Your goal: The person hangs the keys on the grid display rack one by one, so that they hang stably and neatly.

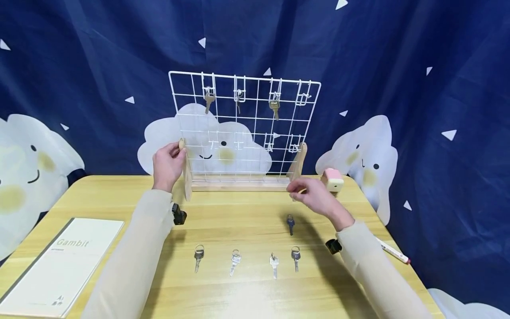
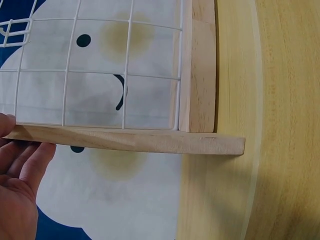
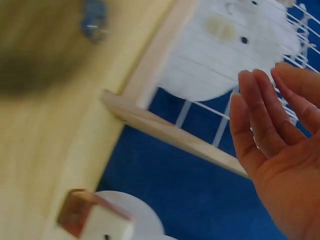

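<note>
Head view gives us, nearest on the wooden table (image 1: pixel 239 212), a row of four keys, well in from the left and right edges; the outer pair, dark-headed keys (image 1: pixel 295 254), flank two silver keys (image 1: pixel 274 261); a notebook (image 1: pixel 67 261) lies along the left edge, and a marker (image 1: pixel 393 251) lies by the right edge, near the right sleeve (image 1: pixel 374 261); beyond the row, we see a blue key (image 1: pixel 291 220) by itself; farther on, the right hand (image 1: pixel 312 195) hovers by the right end of the rack's base, fingers loosely bent and holding nothing; just past it, toward the far right corner, sits a pink and cream block (image 1: pixel 332 179); at the far edge stands the wire rack (image 1: pixel 239 184), whose left wooden upright (image 1: pixel 187 177) our left hand (image 1: pixel 168 165) pinches between thumb and fingers, a closed hold that the left wrist view confirms; white hooks in two rows hang on its grid, and three hanging keys (image 1: pixel 274 105) are on the upper row; behind everything we see a blue curtain (image 1: pixel 378 57) with smiling clouds.
</note>
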Action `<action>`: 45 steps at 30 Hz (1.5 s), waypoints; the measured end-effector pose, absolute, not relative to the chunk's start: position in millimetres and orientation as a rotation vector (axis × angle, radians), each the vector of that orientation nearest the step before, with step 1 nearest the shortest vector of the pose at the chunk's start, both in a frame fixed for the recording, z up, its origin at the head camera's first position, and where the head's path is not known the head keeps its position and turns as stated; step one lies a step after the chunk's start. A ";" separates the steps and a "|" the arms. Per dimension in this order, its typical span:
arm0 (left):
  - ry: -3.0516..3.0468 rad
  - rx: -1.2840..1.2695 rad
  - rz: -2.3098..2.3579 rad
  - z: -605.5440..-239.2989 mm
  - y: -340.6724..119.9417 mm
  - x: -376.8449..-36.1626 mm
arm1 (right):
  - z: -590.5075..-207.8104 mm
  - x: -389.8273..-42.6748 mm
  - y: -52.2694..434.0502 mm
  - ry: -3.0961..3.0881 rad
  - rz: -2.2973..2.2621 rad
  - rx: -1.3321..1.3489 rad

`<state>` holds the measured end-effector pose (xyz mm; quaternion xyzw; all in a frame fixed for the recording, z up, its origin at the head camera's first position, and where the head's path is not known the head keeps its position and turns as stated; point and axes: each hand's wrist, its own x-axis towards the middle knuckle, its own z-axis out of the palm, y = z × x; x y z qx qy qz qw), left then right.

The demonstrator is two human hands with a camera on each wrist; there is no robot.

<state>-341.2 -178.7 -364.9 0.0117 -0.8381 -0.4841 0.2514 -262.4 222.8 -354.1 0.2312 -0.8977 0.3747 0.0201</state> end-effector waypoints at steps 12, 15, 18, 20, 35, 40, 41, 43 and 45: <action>-2.286 0.036 -1.342 -363.7 -178.1 -339.3 | -397.5 -258.8 231.0 -2.877 1.118 0.771; -2.287 0.040 -1.349 -363.1 -178.0 -338.9 | -403.4 -256.3 232.8 -2.903 1.093 0.736; -2.295 0.045 -1.353 -363.3 -178.3 -338.6 | -410.3 -255.2 235.1 -2.937 1.064 0.707; -2.302 0.052 -1.351 -363.4 -178.8 -337.9 | -415.9 -255.9 236.5 -2.955 1.036 0.709; -2.283 0.035 -1.345 -364.7 -178.2 -339.5 | -436.1 -256.0 234.0 -3.034 0.797 0.714; -2.280 0.035 -1.341 -364.7 -178.0 -338.8 | -438.1 -256.9 233.0 -3.021 0.722 0.731; -2.279 0.037 -1.344 -364.6 -178.0 -338.6 | -438.5 -257.3 232.9 -3.021 0.709 0.734; -2.279 0.041 -1.350 -364.5 -177.9 -338.2 | -439.1 -258.0 232.7 -3.023 0.679 0.736; -2.284 0.044 -1.353 -364.3 -178.1 -338.1 | -439.7 -259.0 232.1 -3.027 0.666 0.732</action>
